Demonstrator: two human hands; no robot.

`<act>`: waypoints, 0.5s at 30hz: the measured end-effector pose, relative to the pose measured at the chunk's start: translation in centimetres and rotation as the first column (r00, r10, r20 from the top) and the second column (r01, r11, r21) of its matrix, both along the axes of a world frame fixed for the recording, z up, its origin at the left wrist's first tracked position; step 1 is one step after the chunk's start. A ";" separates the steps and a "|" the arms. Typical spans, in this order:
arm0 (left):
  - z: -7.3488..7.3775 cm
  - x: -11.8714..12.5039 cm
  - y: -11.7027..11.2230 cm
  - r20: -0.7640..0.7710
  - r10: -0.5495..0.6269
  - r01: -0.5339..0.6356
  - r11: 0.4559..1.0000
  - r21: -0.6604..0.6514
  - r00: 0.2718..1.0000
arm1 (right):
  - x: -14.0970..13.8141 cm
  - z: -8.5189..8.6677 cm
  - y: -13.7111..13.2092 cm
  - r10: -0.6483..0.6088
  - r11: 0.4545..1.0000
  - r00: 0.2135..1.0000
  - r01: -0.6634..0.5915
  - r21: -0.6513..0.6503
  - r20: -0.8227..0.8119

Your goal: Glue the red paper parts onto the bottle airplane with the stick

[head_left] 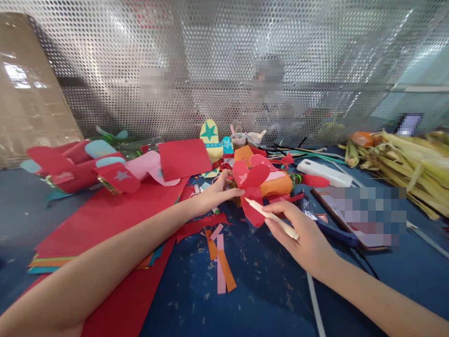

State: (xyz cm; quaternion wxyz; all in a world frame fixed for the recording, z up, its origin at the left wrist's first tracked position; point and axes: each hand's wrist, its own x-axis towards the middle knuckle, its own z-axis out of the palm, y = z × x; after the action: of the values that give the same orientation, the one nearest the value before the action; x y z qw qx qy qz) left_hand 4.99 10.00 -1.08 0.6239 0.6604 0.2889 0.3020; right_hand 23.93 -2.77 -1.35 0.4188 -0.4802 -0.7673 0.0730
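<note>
Right between fingers (231, 191) and stick (271, 216): paper flower (251, 181)

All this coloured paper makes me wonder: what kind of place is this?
Probably a craft workshop: red paper sheets and cut strips litter the table, the right hand holds a stick against a red paper flower, and dried husks lie nearby.

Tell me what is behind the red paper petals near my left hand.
An orange-wrapped bottle lies on its side behind the red paper petals, its green end pointing right. The petals cover its near end, so how they join cannot be seen.
</note>
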 end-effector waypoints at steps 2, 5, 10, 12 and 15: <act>0.0 0.0 0.0 0.002 -0.005 0.005 1.000 0.004 1.000 | 0.0 0.0 0.0 0.001 1.000 1.000 -0.001 -0.002 0.001; 0.0 0.0 0.0 0.001 0.000 0.000 1.000 0.009 1.000 | 0.0 0.1 0.0 0.002 1.000 1.000 -0.002 -0.005 -0.001; -0.1 0.0 0.0 0.005 0.001 -0.001 1.000 0.019 1.000 | 0.0 0.0 0.0 -0.004 1.000 1.000 0.004 -0.013 0.000; -0.2 0.0 0.0 0.005 -0.003 0.003 1.000 0.010 1.000 | 0.1 0.0 0.0 -0.007 1.000 1.000 0.008 -0.017 0.009; -0.2 0.0 0.1 0.010 -0.004 0.004 1.000 0.001 1.000 | 0.1 0.0 0.1 -0.017 1.000 1.000 0.017 -0.020 0.015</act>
State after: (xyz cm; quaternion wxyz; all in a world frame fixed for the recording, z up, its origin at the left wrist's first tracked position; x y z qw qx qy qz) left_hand 4.98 10.07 -1.27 0.6258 0.6597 0.2843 0.3039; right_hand 23.99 -2.72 -1.36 0.4089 -0.4914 -0.7654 0.0737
